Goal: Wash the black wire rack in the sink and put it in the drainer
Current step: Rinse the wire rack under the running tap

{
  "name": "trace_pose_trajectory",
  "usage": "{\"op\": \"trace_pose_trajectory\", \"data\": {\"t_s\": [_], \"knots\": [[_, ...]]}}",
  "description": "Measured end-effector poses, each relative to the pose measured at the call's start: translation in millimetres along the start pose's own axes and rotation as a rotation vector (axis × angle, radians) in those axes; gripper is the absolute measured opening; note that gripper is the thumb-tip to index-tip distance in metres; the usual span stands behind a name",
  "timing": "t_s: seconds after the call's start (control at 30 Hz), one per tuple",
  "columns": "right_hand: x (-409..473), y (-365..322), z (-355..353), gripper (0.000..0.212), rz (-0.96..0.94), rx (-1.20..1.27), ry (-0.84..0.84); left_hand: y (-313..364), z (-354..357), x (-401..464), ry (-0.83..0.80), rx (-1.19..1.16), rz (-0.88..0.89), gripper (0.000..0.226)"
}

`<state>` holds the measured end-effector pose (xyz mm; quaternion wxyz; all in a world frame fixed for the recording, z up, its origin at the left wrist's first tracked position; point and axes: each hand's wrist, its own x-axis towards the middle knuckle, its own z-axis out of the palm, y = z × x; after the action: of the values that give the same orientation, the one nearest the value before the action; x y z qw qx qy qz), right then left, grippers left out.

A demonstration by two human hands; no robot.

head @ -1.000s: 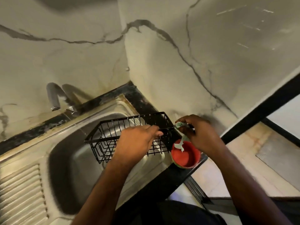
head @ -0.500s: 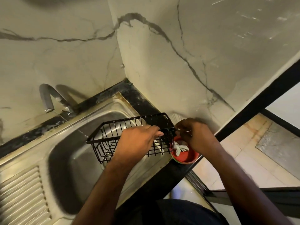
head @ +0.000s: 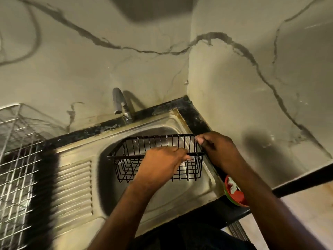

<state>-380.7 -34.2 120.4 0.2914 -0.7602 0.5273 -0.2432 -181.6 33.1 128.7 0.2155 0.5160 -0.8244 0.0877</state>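
Holding the black wire rack over the steel sink, both hands now grip it: the left hand curls over the near top rail, and the right hand pinches the right end wire. A moment ago the right hand was busy at the red bowl with a pale cloth; now this bowl sits alone on the dark counter edge. No water comes from the faucet. The metal dish drainer stands at far left, beyond the ribbed draining board. I judge that scrubbing is finished and rinsing or moving the rack comes next.
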Motion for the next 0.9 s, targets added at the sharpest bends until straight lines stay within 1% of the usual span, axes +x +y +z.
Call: {"op": "trace_pose_trajectory", "data": {"t_s": [0.1, 0.2, 0.23, 0.27, 0.33, 0.37, 0.4, 0.47, 0.5, 0.57, 0.6, 0.63, 0.67, 0.73, 0.77, 0.83, 0.9], "knots": [[13, -14, 13, 0.027, -0.052, -0.002, -0.03, -13, -10, -12, 0.014, 0.015, -0.062, 0.05], [23, -24, 26, 0.033, -0.051, 0.065, -0.052, -20, -19, -23, 0.027, 0.072, -0.1, 0.045], [25, -28, 30, 0.036, -0.007, 0.131, -0.088, -22, -22, -27, 0.03, 0.085, -0.112, 0.044], [27, -33, 33, 0.039, 0.08, 0.237, -0.149, -24, -25, -30, 0.037, 0.089, -0.12, 0.043], [27, -45, 37, 0.044, 0.314, 0.493, -0.298, -26, -29, -37, 0.056, 0.1, -0.117, 0.041], [28, -52, 38, 0.045, 0.399, 0.579, -0.363, -26, -30, -39, 0.067, 0.109, -0.106, 0.038], [29, -58, 39, 0.045, 0.445, 0.617, -0.418, -26, -32, -41, 0.075, 0.115, -0.091, 0.035], [29, -67, 39, 0.039, 0.468, 0.659, -0.511, -24, -33, -44, 0.072, 0.117, -0.07, 0.028], [29, -70, 40, 0.032, 0.469, 0.677, -0.538, -24, -34, -45, 0.063, 0.127, -0.07, 0.029], [29, -74, 43, 0.015, 0.468, 0.7, -0.56, -24, -34, -48, 0.02, 0.154, -0.086, 0.034], [30, -74, 46, 0.011, 0.472, 0.711, -0.558, -24, -33, -50, -0.002, 0.161, -0.096, 0.034], [31, -73, 49, 0.016, 0.47, 0.7, -0.551, -23, -32, -52, -0.02, 0.156, -0.107, 0.031], [32, -73, 51, 0.028, 0.452, 0.67, -0.548, -22, -31, -54, -0.032, 0.143, -0.122, 0.027], [32, -74, 58, 0.057, 0.392, 0.562, -0.517, -22, -32, -57, -0.055, 0.089, -0.153, 0.026], [31, -75, 61, 0.065, 0.352, 0.496, -0.481, -23, -34, -58, -0.062, 0.064, -0.163, 0.027], [29, -74, 66, 0.07, 0.272, 0.389, -0.403, -24, -33, -59, -0.101, 0.039, -0.169, 0.022], [27, -76, 67, 0.07, 0.187, 0.289, -0.358, -23, -26, -60, -0.172, 0.019, -0.178, 0.018]]}}
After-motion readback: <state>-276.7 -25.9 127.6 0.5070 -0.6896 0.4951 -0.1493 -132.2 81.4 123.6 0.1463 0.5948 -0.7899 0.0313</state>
